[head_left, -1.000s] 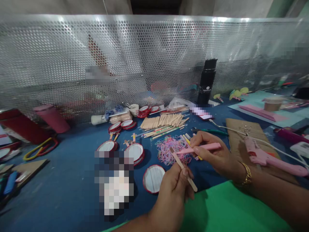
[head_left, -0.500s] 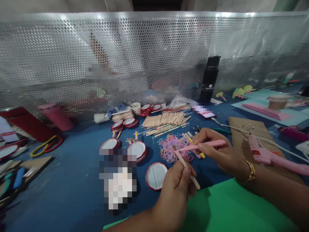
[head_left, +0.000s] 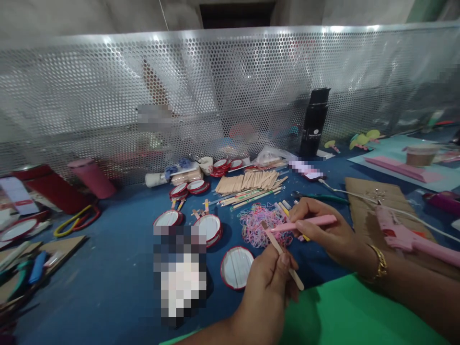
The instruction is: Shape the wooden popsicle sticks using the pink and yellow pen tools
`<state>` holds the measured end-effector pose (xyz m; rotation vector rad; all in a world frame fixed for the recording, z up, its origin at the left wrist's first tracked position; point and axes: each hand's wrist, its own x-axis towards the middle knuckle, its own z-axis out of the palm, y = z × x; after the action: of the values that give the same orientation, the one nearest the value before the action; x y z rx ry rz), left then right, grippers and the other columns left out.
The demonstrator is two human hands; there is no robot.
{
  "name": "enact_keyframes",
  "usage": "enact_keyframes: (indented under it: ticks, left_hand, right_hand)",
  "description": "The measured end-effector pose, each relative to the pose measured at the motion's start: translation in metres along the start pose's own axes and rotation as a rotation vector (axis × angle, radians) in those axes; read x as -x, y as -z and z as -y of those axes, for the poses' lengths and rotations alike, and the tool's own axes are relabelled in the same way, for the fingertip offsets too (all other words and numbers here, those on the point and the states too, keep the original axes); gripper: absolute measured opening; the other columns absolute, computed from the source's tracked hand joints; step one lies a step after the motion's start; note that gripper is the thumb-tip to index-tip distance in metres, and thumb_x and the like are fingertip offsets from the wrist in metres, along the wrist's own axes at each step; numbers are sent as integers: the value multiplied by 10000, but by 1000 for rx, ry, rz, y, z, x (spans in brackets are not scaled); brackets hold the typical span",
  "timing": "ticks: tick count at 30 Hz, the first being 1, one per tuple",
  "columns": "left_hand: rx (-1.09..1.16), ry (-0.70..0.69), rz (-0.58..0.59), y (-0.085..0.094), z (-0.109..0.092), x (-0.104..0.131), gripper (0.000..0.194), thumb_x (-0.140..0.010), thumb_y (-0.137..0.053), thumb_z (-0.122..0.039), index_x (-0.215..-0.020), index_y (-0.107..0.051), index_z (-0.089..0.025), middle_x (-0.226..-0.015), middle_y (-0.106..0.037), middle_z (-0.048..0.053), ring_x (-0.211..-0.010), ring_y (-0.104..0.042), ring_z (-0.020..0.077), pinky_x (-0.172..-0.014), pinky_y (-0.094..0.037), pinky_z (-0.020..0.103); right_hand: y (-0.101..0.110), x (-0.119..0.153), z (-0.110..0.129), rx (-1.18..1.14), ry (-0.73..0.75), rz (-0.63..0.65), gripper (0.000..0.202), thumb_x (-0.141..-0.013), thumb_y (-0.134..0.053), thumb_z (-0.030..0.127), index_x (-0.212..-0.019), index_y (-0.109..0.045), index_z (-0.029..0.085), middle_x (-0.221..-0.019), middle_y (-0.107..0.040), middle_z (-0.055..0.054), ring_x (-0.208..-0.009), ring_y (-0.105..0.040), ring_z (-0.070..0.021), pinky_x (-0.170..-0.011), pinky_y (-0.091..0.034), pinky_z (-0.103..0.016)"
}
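In the lower middle of the frame, the left hand (head_left: 268, 282) had its fingers clamped on a stick (head_left: 275, 243), which pointed with its darker end to the upper left. Right of the centre, the right hand (head_left: 325, 237) had its fingers clamped on a pink marker (head_left: 319, 221). Its tip was at the stick near this dark end; whether it touched, I could not tell. Coloured bands (head_left: 257, 218) lay in a heap just behind, on the blue table (head_left: 111, 268).

This looks like a craft workshop: a glue gun (head_left: 403, 237), wooden sticks (head_left: 247, 182) and coloured bands (head_left: 257, 223) share a table (head_left: 108, 268).
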<state>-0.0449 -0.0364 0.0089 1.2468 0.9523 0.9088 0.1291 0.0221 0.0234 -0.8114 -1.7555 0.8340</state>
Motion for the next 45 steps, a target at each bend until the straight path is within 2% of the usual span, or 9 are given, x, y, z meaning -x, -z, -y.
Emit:
enact_keyframes:
  ticks: [5,9,20,27,31,39,45]
  left_hand:
    - [15,-12,3,0,1,-1,393,-933,-434,-559,-818,-506,-190,-520,-468,-53,-442,-384,86,-435,-277,205]
    - [40,-7,-3,0,3,0,427,-912,-444,-604,-817,-502,-192,-519,-457,-57,-426,-369,80,-414,-260,200]
    - [79,-36,17,-2,4,-3,454,-903,-445,-631,-809,-512,-192,-498,-477,-49,-394,-386,77,-394,-278,189]
    - [82,-13,25,-3,7,-1,462,-902,-434,-638,-827,-525,-191,-493,-478,-45,-383,-396,78,-384,-283,181]
    - [85,18,43,-5,4,-1,496,-875,-448,-668,-820,-532,-182,-504,-491,-34,-386,-412,82,-375,-290,181]
    - [75,-13,36,-3,7,-2,496,-901,-412,-659,-825,-526,-182,-519,-494,-37,-375,-399,68,-371,-303,173]
    - [-1,-1,46,-1,13,-1,495,-922,-365,-653,-878,-529,-188,-523,-515,-34,-378,-396,69,-368,-293,170]
  right_hand:
    - [-1,-2,1,-12,9,-43,168,-920,-568,353,-818,-573,219,-780,-557,-5,-702,-522,-161,-629,-419,-295]
    - [0,0,2,4,-9,-10,178,-920,-568,376,-834,-592,223,-798,-571,-16,-739,-543,-175,-645,-432,-300]
    - [0,3,8,13,-67,-29,213,-943,-545,388,-861,-657,227,-686,-612,-11,-628,-574,-151,-560,-472,-255]
    - [2,9,2,1,-88,-29,141,-902,-598,392,-900,-641,257,-746,-637,-20,-672,-629,-186,-600,-507,-284]
    - [2,12,2,31,-130,-69,135,-871,-630,395,-878,-624,260,-780,-642,-33,-671,-621,-198,-559,-501,-285]
    - [0,16,-3,-10,-121,-92,130,-849,-660,389,-879,-638,264,-865,-637,-45,-748,-627,-215,-649,-530,-324]
    - [1,15,-2,13,-130,-105,148,-860,-641,422,-871,-657,275,-883,-644,-50,-768,-622,-223,-583,-507,-309]
